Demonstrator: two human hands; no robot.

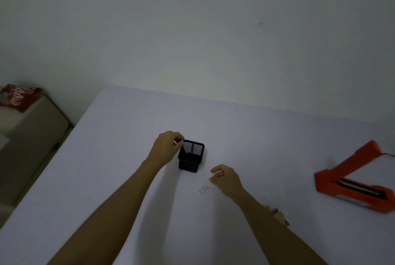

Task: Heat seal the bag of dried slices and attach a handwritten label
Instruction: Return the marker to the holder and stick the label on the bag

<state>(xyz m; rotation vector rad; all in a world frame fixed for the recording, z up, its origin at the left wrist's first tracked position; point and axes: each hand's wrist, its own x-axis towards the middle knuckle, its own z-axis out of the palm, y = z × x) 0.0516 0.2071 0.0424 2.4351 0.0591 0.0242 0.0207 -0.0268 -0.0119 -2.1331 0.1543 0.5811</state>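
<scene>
On the pale table [106, 179], seen from the head camera:

1. Left hand [165, 147]: held at the near-left rim of the pen holder, fingers curled and pinching the top end of a pen [179, 141] that pokes over the rim.
2. Pen holder [191, 156]: black mesh, square, upright, at the middle of the table. A blue pen shaft shows through the mesh inside it.
3. Right hand [225, 179]: hovering just right of the pen holder and apart from it, fingers loosely curled, grasping nothing.
4. Label [204, 189]: small white slip with handwriting too small to read, lying flat on the table just below and left of the right hand, not touched by it.
5. Bag of dried slices [276, 215]: only a few tan pieces show at the outer edge of the right forearm, which hides most of it.
6. Heat sealer [350, 179]: orange, at the far right of the table, its arm raised, well apart from both hands.
7. Red packet [18, 97]: white lettering, resting on a beige unit [32, 132] left of the table.
</scene>
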